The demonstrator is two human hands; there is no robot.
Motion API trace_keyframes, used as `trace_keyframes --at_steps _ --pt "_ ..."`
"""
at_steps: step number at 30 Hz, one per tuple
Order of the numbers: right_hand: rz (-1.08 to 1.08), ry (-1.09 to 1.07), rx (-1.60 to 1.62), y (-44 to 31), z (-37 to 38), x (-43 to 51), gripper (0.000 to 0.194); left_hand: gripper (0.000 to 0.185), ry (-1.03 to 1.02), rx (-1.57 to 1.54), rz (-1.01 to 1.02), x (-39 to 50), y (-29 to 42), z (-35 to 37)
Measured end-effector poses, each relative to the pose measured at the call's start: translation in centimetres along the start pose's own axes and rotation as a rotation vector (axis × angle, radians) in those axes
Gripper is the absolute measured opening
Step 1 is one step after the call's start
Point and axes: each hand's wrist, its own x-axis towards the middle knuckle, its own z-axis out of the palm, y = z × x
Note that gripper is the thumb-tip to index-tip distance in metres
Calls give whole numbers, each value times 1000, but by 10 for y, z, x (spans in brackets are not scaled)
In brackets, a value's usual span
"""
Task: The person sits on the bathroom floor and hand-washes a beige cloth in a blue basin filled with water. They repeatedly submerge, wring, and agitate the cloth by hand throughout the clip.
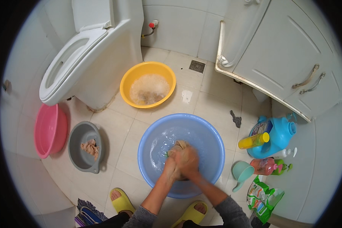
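Note:
A large blue plastic basin [148, 125] with water in it stands on the tiled floor in front of me. Over its middle, my left hand [171, 168] and my right hand [186, 161] are pressed together around a bunched beige cloth [182, 144]. A small green patch shows at the cloth's left side. The right hand is blurred, and the fingers are partly hidden behind each other. Beyond the blue basin sits a yellow basin [124, 85] holding foamy water and some submerged material. To the left, a grey basin [73, 154] holds a crumpled pinkish cloth [91, 148].
A pink basin [44, 131] leans near the toilet [102, 62]. At right are a blue detergent jug [276, 136], a yellow bottle [252, 141], pump bottles, a green dipper [242, 172] and a green-white packet [262, 198]. The cabinet [273, 51] overhangs the floor.

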Motion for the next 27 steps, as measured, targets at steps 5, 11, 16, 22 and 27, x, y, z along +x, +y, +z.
trace_keyframes --at_steps 5,11,16,22,27 --pt "190 16 93 4 -12 -1 20 48 94 -37 44 20 -2 -6" --pt "-256 183 -58 -14 10 -10 21 36 -152 695 538 36 -20 -61" --pt "130 19 49 22 -7 13 22 33 -63 -71 103 28 -10 -15" --pt "-354 58 257 1 11 -34 17 37 -73 -167 -4 26 3 -25" --pt "131 23 4 41 -4 41 22 44 71 85 25 -6 15 7"
